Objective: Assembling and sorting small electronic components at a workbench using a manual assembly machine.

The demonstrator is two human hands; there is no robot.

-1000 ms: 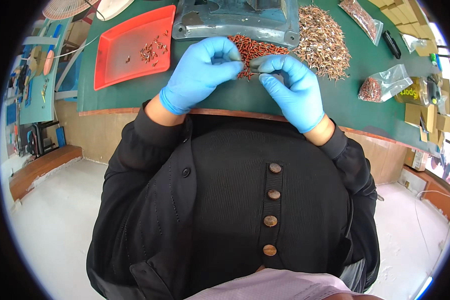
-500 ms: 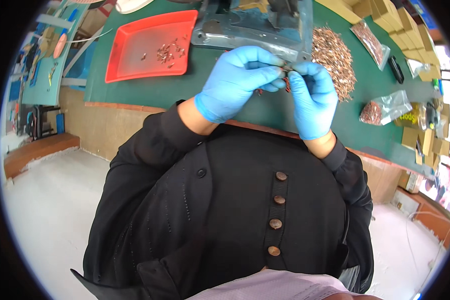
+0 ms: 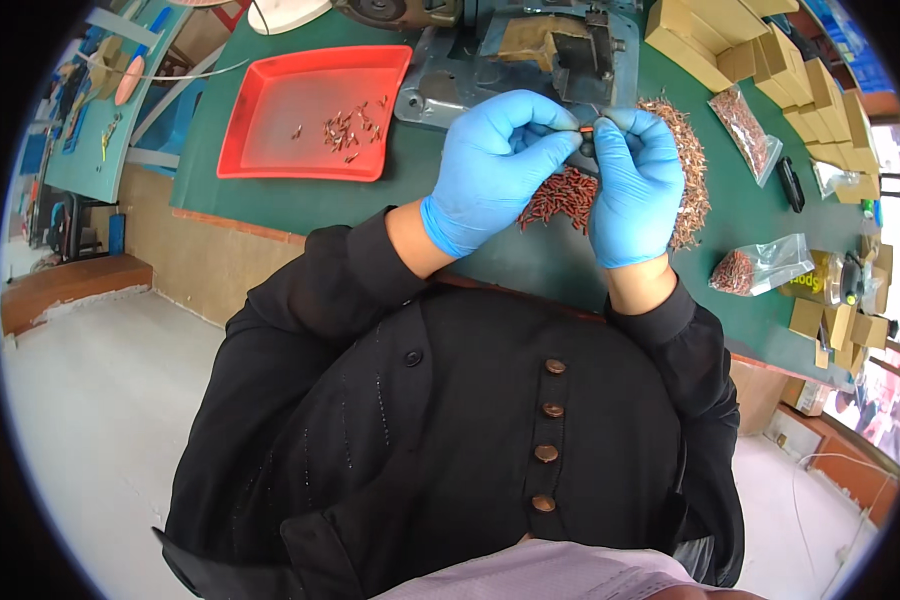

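Both hands wear blue gloves and meet above the green bench. My left hand (image 3: pixel 495 165) and my right hand (image 3: pixel 635 185) pinch one small orange-and-metal part (image 3: pixel 586 130) between their fingertips, just in front of the grey bench machine (image 3: pixel 515 50). Under the hands lies a heap of small reddish parts (image 3: pixel 560 200). A heap of pale metal pieces (image 3: pixel 685 165) spreads to the right of it. A red tray (image 3: pixel 300 105) with a few finished small parts stands to the left.
Clear bags of small parts (image 3: pixel 760 265) lie to the right, with cardboard boxes (image 3: pixel 760 60) stacked along the far right edge. A black tool (image 3: pixel 790 183) lies by the bags. A blue side table (image 3: pixel 100 110) stands at the far left. The bench's front edge (image 3: pixel 240 225) runs close to my body.
Both hands have risen from the reddish heap toward the machine, staying together on the small part. The view has tilted so that more of the bench and machine shows.
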